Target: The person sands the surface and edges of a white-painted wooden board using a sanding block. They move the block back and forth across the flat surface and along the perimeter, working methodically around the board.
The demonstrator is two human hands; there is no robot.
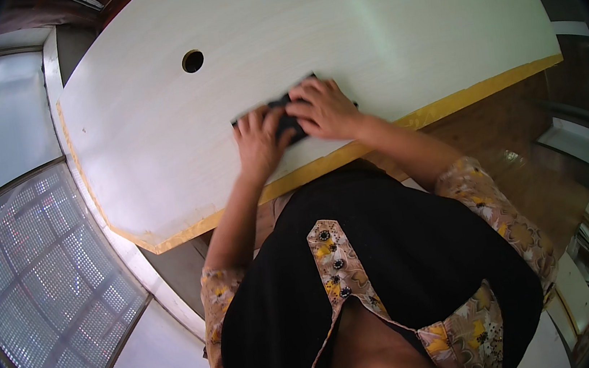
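1. Black garment, floral-trimmed: lies nearest the head camera.
2. Left hand and right hand: sit side by side over a dark item; firm grip, cannot tell.
3. Dark item: rests on the pale surface, near its yellow edge.

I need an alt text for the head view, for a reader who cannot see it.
A person's left hand and right hand are on a dark, flat object of unclear kind, over a white tabletop with yellow edging and two round holes.
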